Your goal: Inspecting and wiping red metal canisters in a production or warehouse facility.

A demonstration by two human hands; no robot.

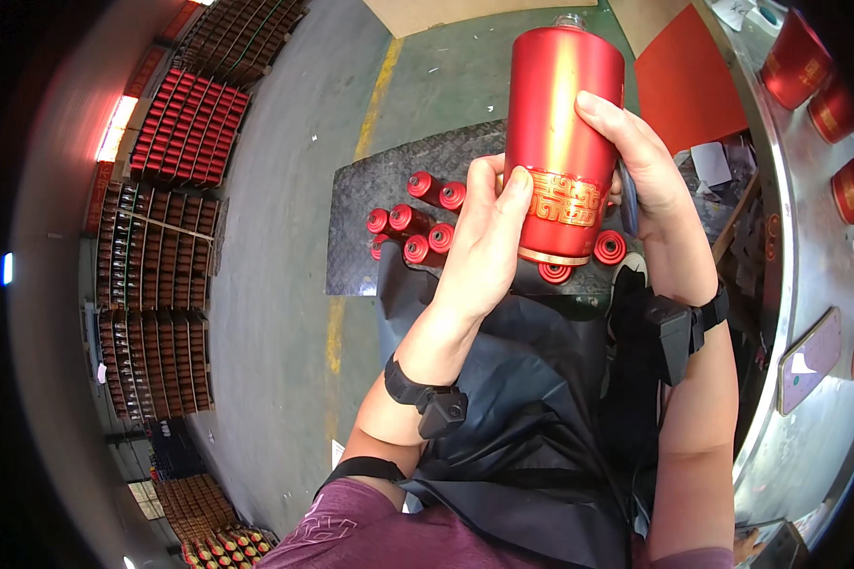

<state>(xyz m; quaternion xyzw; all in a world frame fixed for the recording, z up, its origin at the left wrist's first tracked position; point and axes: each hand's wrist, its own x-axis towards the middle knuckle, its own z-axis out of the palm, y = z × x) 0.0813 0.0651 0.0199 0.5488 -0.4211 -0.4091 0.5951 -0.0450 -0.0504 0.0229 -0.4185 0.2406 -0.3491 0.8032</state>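
Up in front of me is a large red bottle (560,104), upright and slightly tilted, with a clear glass neck at its top. A raised gold pattern and a gold rim run round its lower part. My left hand (479,237) grips it from the left near the base, thumb along the front. On the right side my right hand (647,161) is closed round it, thumb on the front, the other fingers mostly hidden behind. A dark bluish strip (628,199) shows by the right palm; I cannot make out what it is.
Below the bottle, several red bottles (410,220) stand on a dark textured mat (351,190). Along the right runs a metal bench (778,247) with more red bottles (849,185) and a phone (809,360). Stacked racks of bottles (152,247) line the far left. A red board (688,81) leans ahead.
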